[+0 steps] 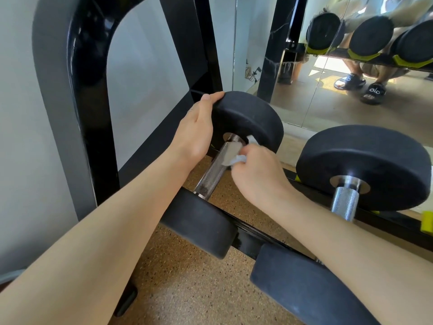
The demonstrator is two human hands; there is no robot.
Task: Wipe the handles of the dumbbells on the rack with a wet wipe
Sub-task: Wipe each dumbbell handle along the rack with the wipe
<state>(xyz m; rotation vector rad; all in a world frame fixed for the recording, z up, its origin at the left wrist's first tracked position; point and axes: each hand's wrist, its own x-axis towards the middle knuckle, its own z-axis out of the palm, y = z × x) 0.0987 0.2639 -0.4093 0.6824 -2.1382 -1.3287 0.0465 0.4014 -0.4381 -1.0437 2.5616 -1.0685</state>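
Two bare forearms reach over the near weight heads of a dumbbell rack (77, 109), whose black rails hold each dumbbell crosswise so that the handles lie open between them. The right hand (260, 177) pinches a crumpled wet wipe (230, 152) in curled fingers and presses it to the far end of the knurled handle (212, 173) of the leftmost dumbbell, close to its far head (250, 118). The left hand (194, 132) grips the rim of that far head, thumb on top, probably to stop the weight rolling on the rails under the rubbing. To the right, the next dumbbell (363, 167) waits, its handle bare. Behind the rack a mirror (328, 109) shows a crouching person in sandals (likely low because this is the bottom tier).
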